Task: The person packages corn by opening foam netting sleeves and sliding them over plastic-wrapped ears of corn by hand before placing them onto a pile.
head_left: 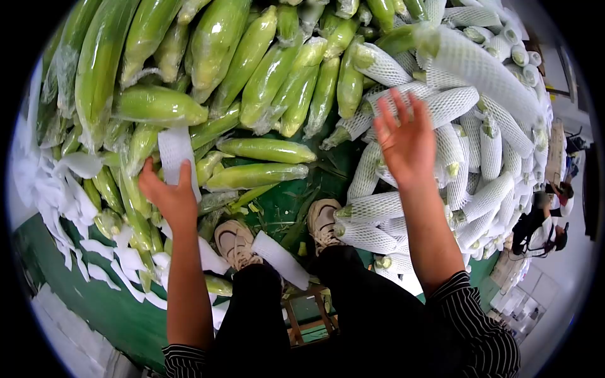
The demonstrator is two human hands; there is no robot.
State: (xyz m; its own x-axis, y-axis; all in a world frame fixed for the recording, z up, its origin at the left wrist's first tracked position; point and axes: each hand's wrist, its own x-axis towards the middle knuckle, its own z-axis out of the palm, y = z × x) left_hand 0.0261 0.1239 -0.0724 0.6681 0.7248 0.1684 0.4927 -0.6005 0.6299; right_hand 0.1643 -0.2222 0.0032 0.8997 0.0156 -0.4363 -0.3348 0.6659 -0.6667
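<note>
My left hand (169,194) is closed around the lower part of a flat white foam net sleeve (177,151), at the edge of the pile of green ears of corn in clear film (157,106). My right hand (406,140) has its fingers spread and holds nothing. It is over the heap of ears in white foam net sleeves (449,106). Above and right of it, a sleeved ear (482,70) looks blurred, apart from my fingers. Two film-wrapped ears (266,150) lie between my hands.
Loose foam sleeves (75,179) are bunched at the left, and one sleeve (280,259) lies by my shoes (236,244). Husk scraps litter the green floor (287,211). A wooden stool (310,312) is beneath me. Other people (542,230) are far right.
</note>
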